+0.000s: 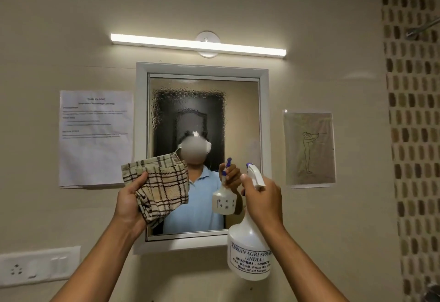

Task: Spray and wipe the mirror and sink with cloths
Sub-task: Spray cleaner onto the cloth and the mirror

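Head view is looking straight at the white-framed mirror [202,116] on the beige wall. Both arms are reaching up in front of it.

Left hand [129,200] is gripping a crumpled checked cloth [159,182], thumb across its front, fingers wrapped behind. The cloth is sitting over the mirror's lower-left corner; whether it is touching the glass cannot be told from here.

Right hand [260,197] is closing around the neck of a white spray bottle [248,251], just under the trigger head. The purple nozzle tip is pointing toward the glass. The bottle body is hanging below the hand, overlapping the mirror's lower-right frame corner, printed label facing the camera.

The mirror's upper half is showing a dense film of droplets over the reflected dark door. The lower half is reflecting the person's light blue shirt, the bottle and the hand on it.

A lit tube light [197,46] is glowing just above the frame. A printed sheet [95,138] is hanging on the wall left of the mirror, and a line drawing in a plastic sleeve [309,148] right of it. A white switch plate [39,266] is sitting at lower left. A mosaic tile strip [414,135] is running down the right edge. The sink is out of frame.
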### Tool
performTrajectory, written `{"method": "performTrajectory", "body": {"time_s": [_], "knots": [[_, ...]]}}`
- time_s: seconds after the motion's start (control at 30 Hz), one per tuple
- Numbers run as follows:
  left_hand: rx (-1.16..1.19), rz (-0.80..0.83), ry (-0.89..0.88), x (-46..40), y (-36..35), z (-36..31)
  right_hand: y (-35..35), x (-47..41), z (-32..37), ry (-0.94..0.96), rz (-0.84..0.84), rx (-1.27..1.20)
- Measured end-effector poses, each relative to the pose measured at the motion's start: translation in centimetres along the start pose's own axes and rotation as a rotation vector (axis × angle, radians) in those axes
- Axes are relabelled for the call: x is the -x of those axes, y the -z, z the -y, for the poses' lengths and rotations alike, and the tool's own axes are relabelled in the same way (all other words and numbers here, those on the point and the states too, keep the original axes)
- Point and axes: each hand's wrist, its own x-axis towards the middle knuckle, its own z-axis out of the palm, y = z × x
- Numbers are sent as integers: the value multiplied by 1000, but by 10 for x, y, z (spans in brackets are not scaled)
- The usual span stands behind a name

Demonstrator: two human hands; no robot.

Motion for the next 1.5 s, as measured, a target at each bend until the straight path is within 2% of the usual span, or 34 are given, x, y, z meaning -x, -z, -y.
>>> {"method": "performTrajectory", "body": {"time_s": [0.4, 0.63, 0.87, 1.2, 1.5], "knots": [[18, -52, -101, 43, 53, -56, -95, 43, 66, 116, 165, -72], [18, -92, -101, 52, 82, -66, -122, 75, 65, 98, 248, -115], [53, -29, -36, 47, 76, -44, -91, 77, 25, 40, 203, -5], [41, 45, 66, 26, 35, 9, 0, 43, -36, -115, -77, 111], [51, -16, 106, 23, 19, 31, 21, 60, -71, -201, -91, 160]]}}
